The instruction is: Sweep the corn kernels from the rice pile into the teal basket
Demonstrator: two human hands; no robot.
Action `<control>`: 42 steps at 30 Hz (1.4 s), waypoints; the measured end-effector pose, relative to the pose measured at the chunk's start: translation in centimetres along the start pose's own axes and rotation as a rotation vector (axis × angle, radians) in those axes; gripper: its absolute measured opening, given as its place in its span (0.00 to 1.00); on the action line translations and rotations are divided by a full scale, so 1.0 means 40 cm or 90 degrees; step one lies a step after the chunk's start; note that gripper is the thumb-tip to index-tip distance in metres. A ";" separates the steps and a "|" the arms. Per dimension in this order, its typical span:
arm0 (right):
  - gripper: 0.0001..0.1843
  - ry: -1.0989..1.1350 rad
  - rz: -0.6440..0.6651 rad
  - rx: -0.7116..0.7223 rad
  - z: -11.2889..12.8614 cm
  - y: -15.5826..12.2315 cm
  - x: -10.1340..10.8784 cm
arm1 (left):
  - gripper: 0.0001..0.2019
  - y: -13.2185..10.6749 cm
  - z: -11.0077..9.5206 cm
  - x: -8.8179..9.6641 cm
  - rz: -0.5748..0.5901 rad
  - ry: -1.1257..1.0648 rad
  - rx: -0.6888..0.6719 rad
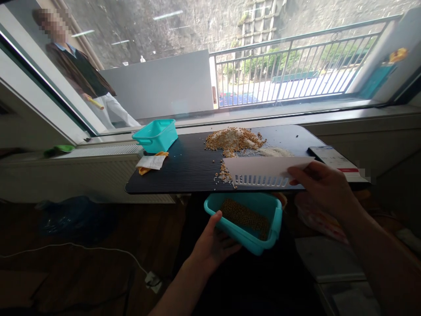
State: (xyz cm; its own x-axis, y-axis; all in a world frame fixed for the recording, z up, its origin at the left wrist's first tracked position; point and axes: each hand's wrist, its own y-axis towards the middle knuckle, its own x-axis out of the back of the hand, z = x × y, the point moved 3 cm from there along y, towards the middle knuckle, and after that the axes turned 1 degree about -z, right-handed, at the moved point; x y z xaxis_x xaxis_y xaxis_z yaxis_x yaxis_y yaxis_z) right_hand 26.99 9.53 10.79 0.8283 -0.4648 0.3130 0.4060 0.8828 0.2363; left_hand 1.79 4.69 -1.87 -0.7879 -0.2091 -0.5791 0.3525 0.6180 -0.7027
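My left hand (215,245) grips the near left side of a turquoise plastic basket (279,221), held just below the table's front edge. Brown grains or beans (243,215) cover part of its bottom. My right hand (319,182) pinches a white slotted card (263,169) by its right end. The card's slotted edge faces me, just above the table near its front. Left of the card lies a small spill of mixed grains (225,173). Behind it rises a heap of orange-brown beans and white grains (233,139), with a low pile of pale grains (274,152) to the right.
The dark table (187,162) stands against a window. A second turquoise basket (161,136) and a folded paper on yellow cloth (151,162) are at its left; a phone (335,160) lies at right. A power strip (153,281) is on the floor. Outside, a person (85,74) stands.
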 end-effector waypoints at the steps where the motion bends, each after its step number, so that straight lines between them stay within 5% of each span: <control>1: 0.17 -0.004 0.003 0.007 0.000 0.001 -0.003 | 0.30 -0.001 0.000 -0.001 0.000 0.000 0.000; 13: 0.14 -0.026 0.007 -0.021 0.001 -0.014 0.018 | 0.30 -0.003 -0.005 -0.006 -0.008 0.001 0.004; 25: 0.10 -0.050 0.034 0.130 0.023 0.047 -0.111 | 0.29 -0.012 -0.010 0.019 -0.006 -0.005 -0.004; 42: 0.12 -0.045 0.059 0.122 0.022 0.044 -0.112 | 0.30 -0.012 -0.026 0.038 -0.026 -0.013 -0.007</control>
State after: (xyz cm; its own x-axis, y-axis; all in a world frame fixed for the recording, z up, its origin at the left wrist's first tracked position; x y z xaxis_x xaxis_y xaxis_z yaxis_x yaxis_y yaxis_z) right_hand 23.66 13.13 10.59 0.8268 -0.3925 0.4031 0.2439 0.8957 0.3718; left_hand -0.10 4.86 -1.96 -0.7912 -0.2504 -0.5580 0.3139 0.6168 -0.7218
